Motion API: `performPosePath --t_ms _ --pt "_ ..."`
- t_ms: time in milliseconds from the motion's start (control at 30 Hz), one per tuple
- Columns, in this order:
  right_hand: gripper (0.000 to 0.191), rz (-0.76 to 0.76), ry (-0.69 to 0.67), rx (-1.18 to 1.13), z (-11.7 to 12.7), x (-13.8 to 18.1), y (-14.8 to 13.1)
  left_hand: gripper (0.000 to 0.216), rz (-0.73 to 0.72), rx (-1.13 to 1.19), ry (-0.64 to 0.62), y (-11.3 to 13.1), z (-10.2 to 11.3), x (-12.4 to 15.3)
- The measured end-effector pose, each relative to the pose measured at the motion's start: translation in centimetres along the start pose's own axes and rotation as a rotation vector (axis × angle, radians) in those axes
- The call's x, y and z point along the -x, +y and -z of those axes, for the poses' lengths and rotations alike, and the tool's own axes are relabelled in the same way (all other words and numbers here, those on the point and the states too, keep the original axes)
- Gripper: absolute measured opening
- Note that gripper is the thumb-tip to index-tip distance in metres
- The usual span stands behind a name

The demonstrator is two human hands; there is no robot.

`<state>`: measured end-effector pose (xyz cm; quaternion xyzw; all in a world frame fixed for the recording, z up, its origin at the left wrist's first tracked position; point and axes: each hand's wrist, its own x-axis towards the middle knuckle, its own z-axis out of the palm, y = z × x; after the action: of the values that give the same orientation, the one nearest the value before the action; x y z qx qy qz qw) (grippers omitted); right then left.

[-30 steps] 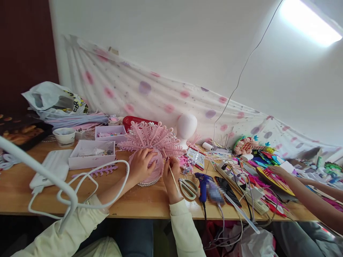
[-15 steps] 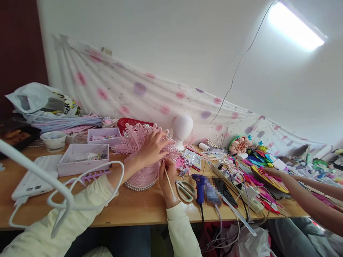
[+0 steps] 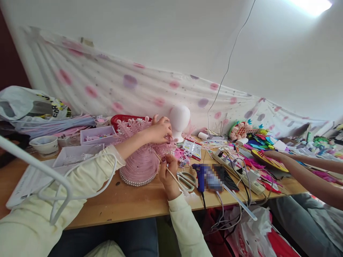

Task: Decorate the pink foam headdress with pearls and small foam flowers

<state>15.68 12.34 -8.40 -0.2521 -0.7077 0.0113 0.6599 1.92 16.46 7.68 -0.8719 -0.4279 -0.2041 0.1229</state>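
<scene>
A pink fuzzy headdress [image 3: 139,165] stands on the table in front of me, with pearls round its lower edge and leafy sprigs on top. My left hand [image 3: 160,131] reaches across its top, fingers curled down on the sprigs at the right side; the fingertips are partly hidden among them. Just right of the headdress, my right hand [image 3: 169,175] pinches a thin pale wooden stick [image 3: 174,177]. The stick's upper end points up and left, close against the headdress's side. Scissors [image 3: 189,182] lie beside my right hand, and a blue glue gun [image 3: 198,175] is further right.
A white foam head [image 3: 180,119] stands behind. At left are lilac boxes [image 3: 100,134], a paper cup [image 3: 45,145] and a white cable [image 3: 34,162] crossing my left arm. A power strip [image 3: 252,184] lies right, near another person's arms [image 3: 302,167] holding a yellow piece.
My left hand has turned, its fingers bending down onto the right-hand sprigs. The right hand's stick has tilted more, its tip now at the headdress. The view has shifted slightly.
</scene>
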Motion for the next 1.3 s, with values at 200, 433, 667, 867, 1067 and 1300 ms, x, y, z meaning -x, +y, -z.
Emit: performPosePath --t_ms 200,433,667,867,1067,1300 --pt "0.02 -0.093 -0.095 0.032 -0.6 -0.4 0.0 0.008 -0.016 0.006 -0.022 -0.5 0.1 -0.3" --pt "0.016 -0.093 -0.079 0.041 -1.5 -0.7 0.7 0.008 -0.005 -0.04 -0.036 -0.1 0.2 0.0" --pt "0.015 0.012 0.008 0.04 -2.0 0.0 1.8 0.014 0.0 -0.089 -0.04 0.4 0.3 0.4" --pt "0.017 0.064 0.059 0.075 -1.5 -0.3 1.5 0.012 -0.024 -0.088 -0.022 0.4 0.0 0.2" --pt "0.039 0.082 0.078 0.124 0.2 -0.5 0.4 0.009 -0.005 -0.076 -0.006 0.0 -0.3 0.0" --pt "0.036 0.127 0.206 0.162 0.0 -0.4 0.6 0.011 -0.031 -0.075 -0.006 -0.6 -0.1 -0.2"
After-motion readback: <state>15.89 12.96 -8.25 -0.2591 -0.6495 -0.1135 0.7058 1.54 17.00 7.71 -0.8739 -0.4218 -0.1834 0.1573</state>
